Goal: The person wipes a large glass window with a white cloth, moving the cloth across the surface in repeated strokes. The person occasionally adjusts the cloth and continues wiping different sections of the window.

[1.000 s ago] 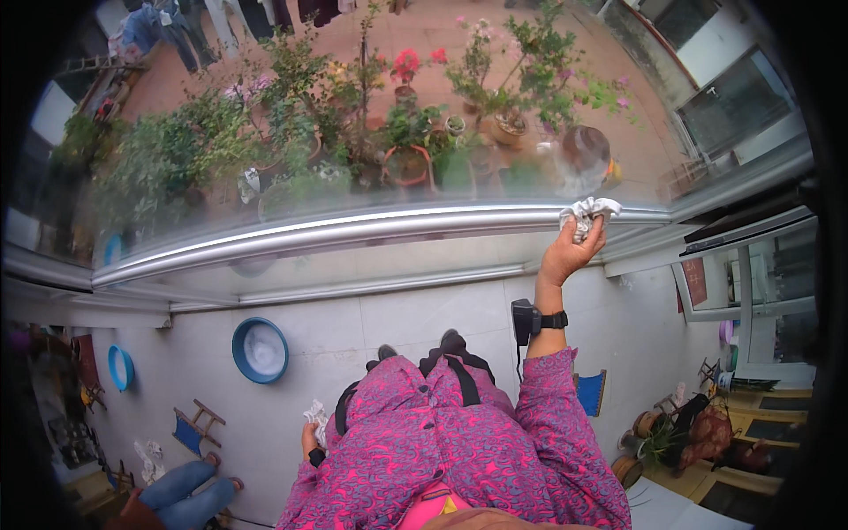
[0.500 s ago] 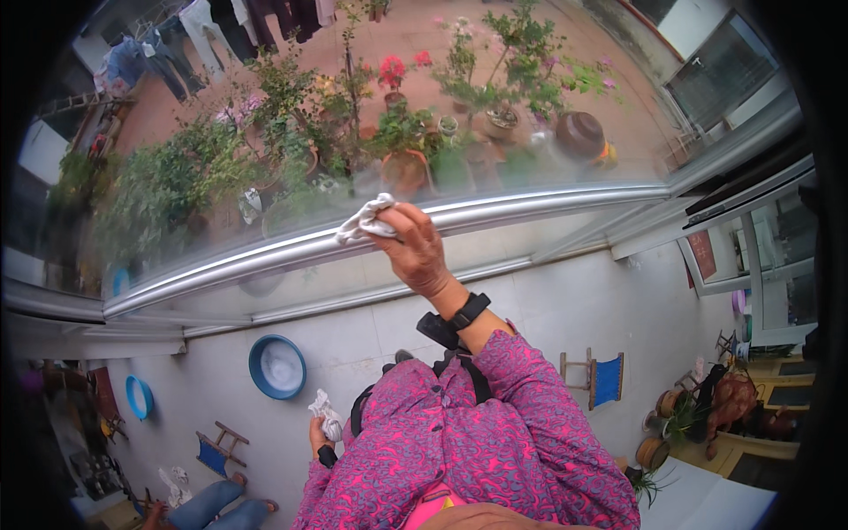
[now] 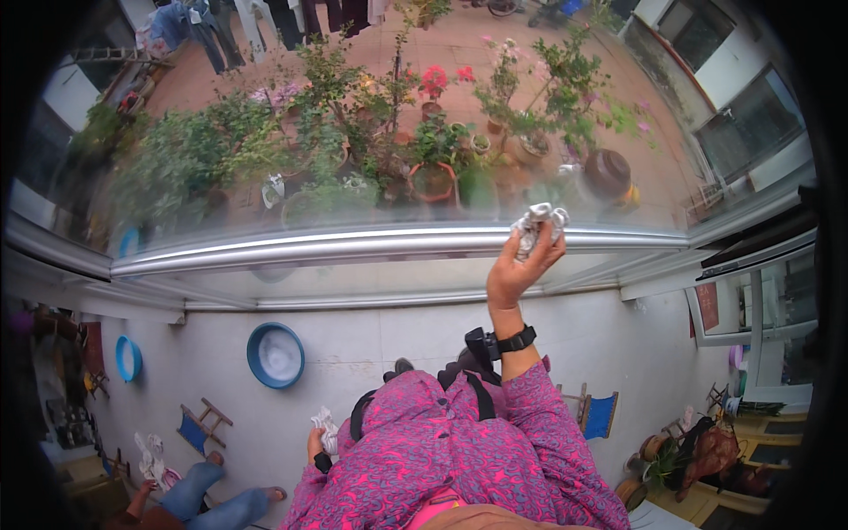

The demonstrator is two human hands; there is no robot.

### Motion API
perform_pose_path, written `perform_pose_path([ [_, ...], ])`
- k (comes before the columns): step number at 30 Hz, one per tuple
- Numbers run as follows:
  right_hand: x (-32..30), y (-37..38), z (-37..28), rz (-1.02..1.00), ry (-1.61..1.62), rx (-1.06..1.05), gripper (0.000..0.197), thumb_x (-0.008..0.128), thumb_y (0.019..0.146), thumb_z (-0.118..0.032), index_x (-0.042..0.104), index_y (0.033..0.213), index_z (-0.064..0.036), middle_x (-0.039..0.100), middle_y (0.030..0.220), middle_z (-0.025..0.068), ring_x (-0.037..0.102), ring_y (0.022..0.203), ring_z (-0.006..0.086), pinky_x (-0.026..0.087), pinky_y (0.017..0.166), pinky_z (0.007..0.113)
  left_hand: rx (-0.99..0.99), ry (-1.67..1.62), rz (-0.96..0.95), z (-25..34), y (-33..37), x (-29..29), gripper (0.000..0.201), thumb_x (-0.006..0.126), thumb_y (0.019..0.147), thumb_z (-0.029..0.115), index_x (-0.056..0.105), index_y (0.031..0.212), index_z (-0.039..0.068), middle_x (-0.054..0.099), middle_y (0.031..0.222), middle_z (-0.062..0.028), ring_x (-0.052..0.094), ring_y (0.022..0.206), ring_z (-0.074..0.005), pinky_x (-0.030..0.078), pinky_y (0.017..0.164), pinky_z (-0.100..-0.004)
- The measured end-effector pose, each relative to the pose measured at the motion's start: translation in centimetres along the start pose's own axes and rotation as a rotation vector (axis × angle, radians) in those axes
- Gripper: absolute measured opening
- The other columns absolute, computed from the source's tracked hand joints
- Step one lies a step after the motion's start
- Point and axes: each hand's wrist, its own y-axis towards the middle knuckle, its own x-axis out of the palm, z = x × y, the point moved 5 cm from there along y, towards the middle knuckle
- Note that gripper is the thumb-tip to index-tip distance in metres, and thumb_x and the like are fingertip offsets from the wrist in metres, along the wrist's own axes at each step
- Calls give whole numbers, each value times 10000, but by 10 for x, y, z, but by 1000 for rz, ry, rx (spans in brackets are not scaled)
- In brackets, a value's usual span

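My right hand (image 3: 519, 272) is raised to the window and closed on a crumpled white cloth (image 3: 542, 221). The cloth lies against the silver window rail (image 3: 371, 251) and the lower edge of the glass, toward the rail's right part. Low at my left side, my left hand (image 3: 315, 442) grips a second white cloth (image 3: 328, 427), bunched up. Its fingers are partly hidden by my patterned sleeve and the cloth.
A blue basin (image 3: 275, 355) of cloudy water stands on the floor to the left, with a smaller blue basin (image 3: 128, 358) beyond. Folding stools (image 3: 203, 426) stand either side. A seated person in jeans (image 3: 194, 486) is at lower left. Potted plants (image 3: 433, 181) show through the glass.
My right hand has slid the cloth rightward along the window rail, from about its middle. My left hand stays low with its cloth. The view has shifted slightly.
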Motion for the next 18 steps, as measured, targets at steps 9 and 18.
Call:
perform_pose_path([
  [9,73,-52,-119,-515,298,-620,348,707,760,-98,744,1105,-127,578,1305,39,540,1227,270,496,971,408,-99,-241,-142,20,34,41,265,625,860,135,636,1120,90,669,1026,-54,655,953,-223,527,851,-386],
  [18,-56,42,56,-70,-267,-200,461,622,784,154,722,1148,-109,568,1239,98,521,1139,319,451,942,445,-129,-251,-70,-36,-3,1,225,609,847,138,647,1064,92,668,996,-56,650,948,-240,516,887,-400],
])
